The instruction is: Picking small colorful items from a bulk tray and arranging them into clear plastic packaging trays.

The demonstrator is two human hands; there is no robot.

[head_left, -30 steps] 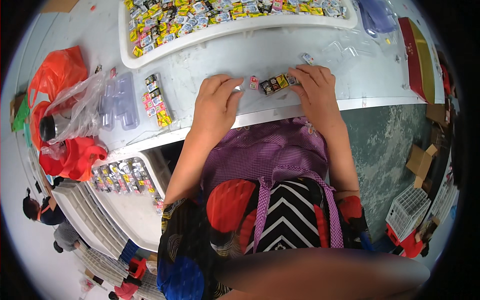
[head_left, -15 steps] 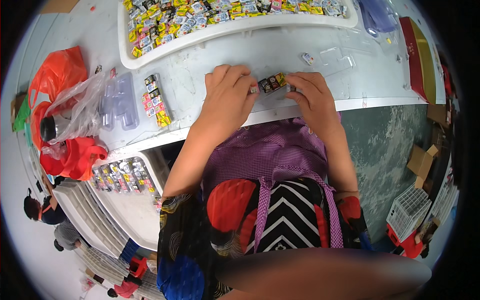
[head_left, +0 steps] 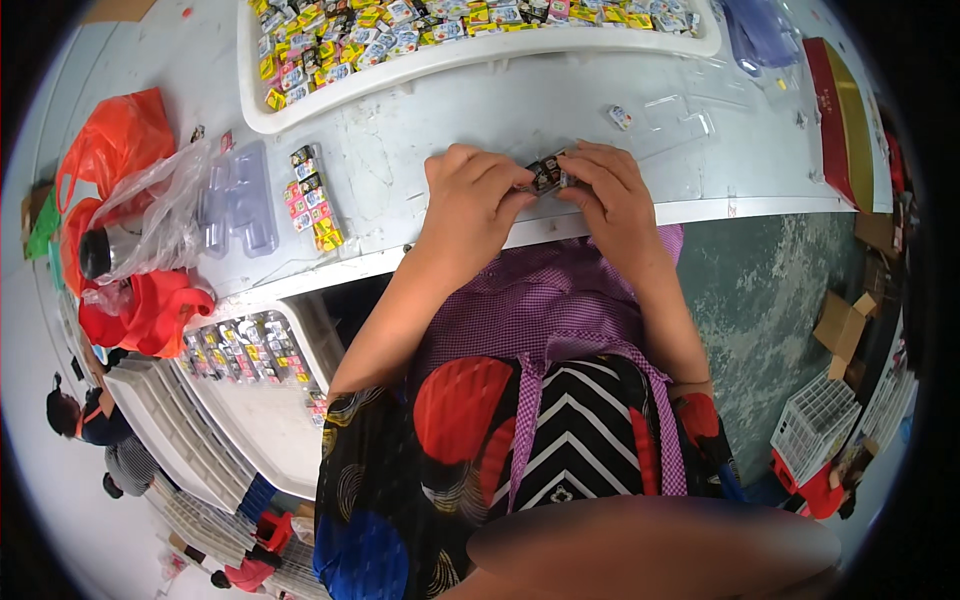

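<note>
Between my hands, just above the table's near edge, is a short row of small printed blocks [head_left: 547, 174], mostly dark. My left hand [head_left: 470, 195] pinches the row's left end between thumb and fingers. At its right end, my right hand [head_left: 612, 192] grips with thumb and fingertips, hiding part of the row. Beyond my right hand lie one loose white-and-blue block [head_left: 620, 118] and a clear plastic blister tray [head_left: 685, 128]. A group of black, pink, white and yellow blocks [head_left: 316, 200] sits left of my left hand.
A large white tray [head_left: 480, 55] heaped with small blocks spans the far side. Stacked clear blisters [head_left: 240, 200], a flask [head_left: 98, 254] and red bags [head_left: 118, 140] are at left. A lower white crate [head_left: 250, 420] holds filled packs. A red-and-gold box [head_left: 835, 125] stands right.
My hands have come closer together, the left moving right and the right slightly left. They now cover more of the block row, including the pink piece that was at my left fingertips.
</note>
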